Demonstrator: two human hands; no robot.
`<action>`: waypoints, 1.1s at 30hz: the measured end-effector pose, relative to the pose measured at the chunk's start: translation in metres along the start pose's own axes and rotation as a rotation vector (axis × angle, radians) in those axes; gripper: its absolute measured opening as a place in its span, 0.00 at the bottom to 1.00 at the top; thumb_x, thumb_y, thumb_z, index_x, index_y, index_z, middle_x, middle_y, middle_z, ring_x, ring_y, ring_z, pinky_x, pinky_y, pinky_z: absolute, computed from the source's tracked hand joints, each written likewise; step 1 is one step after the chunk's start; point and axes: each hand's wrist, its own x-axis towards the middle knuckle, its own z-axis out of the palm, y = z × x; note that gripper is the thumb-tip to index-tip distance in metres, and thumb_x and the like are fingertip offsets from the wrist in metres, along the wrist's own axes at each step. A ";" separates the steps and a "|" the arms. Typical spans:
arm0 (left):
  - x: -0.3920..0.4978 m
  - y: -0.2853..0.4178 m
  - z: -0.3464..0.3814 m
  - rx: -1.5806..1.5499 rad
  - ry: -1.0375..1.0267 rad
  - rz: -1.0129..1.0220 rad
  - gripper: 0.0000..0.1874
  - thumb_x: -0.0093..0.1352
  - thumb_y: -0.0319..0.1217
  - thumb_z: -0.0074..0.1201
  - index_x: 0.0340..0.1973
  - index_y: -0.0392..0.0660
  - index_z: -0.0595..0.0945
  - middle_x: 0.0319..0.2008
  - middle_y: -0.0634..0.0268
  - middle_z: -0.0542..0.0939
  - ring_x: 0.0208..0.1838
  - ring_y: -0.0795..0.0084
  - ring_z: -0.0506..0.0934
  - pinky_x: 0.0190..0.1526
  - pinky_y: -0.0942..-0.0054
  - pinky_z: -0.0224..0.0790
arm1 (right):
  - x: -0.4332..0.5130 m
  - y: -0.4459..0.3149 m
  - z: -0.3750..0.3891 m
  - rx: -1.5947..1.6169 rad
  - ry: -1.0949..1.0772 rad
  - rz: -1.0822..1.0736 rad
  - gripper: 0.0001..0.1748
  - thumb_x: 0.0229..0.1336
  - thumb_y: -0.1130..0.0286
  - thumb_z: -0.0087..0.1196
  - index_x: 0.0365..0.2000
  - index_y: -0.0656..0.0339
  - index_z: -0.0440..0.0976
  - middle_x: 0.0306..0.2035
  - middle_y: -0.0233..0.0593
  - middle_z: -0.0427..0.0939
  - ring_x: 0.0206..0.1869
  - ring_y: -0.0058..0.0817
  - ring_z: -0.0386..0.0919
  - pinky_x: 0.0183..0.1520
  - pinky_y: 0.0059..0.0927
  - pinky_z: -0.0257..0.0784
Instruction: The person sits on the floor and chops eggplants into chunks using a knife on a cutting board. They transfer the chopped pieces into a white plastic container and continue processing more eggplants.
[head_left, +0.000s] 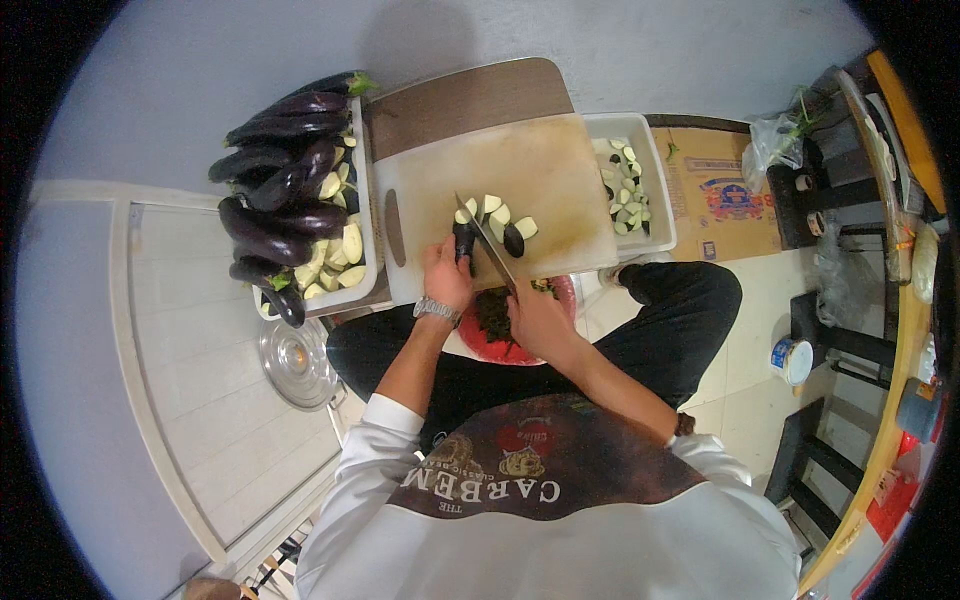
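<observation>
My left hand (447, 277), with a metal-banded wristwatch on its wrist, grips a dark eggplant piece (464, 241) on the white plastic cutting board (555, 172). The piece's pale cut end faces away from me. My right hand (541, 319) holds a kitchen knife (491, 251), whose blade lies slantwise against the eggplant's right side. Several cut eggplant chunks (500, 219) lie just right of the blade. Whole eggplants (270, 232) are heaped at the left over a white tub (367, 277) that also holds cut pieces. At the right, another white tub (660, 187) holds eggplant chunks in what looks like water.
Below the board, between my knees, is a red basin (491, 349) with dark green scraps. A glass lid (296, 364) stands low at the left. Flattened cardboard (724, 195), a plastic bag (772, 146) and a white tub-shaped container (793, 361) are at the right, near a wooden-edged shelf.
</observation>
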 end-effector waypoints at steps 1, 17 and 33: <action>0.000 0.001 0.000 -0.010 -0.014 -0.046 0.29 0.72 0.30 0.59 0.67 0.35 0.72 0.55 0.39 0.74 0.56 0.37 0.75 0.61 0.50 0.71 | 0.014 -0.006 0.007 -0.013 0.015 0.001 0.15 0.73 0.66 0.49 0.49 0.69 0.65 0.30 0.68 0.82 0.37 0.71 0.82 0.43 0.66 0.77; 0.009 -0.012 -0.019 -0.098 -0.037 -0.164 0.28 0.68 0.36 0.69 0.60 0.35 0.79 0.52 0.41 0.84 0.55 0.45 0.83 0.59 0.54 0.75 | -0.012 0.015 -0.017 0.036 0.105 -0.305 0.11 0.71 0.70 0.53 0.45 0.68 0.66 0.29 0.68 0.81 0.36 0.68 0.82 0.41 0.64 0.76; -0.014 -0.021 -0.024 0.113 0.109 -0.006 0.36 0.64 0.29 0.70 0.66 0.33 0.73 0.55 0.37 0.77 0.58 0.35 0.77 0.61 0.49 0.73 | 0.030 -0.008 -0.016 0.077 0.003 -0.141 0.14 0.71 0.68 0.52 0.50 0.66 0.68 0.36 0.68 0.82 0.42 0.68 0.81 0.46 0.64 0.76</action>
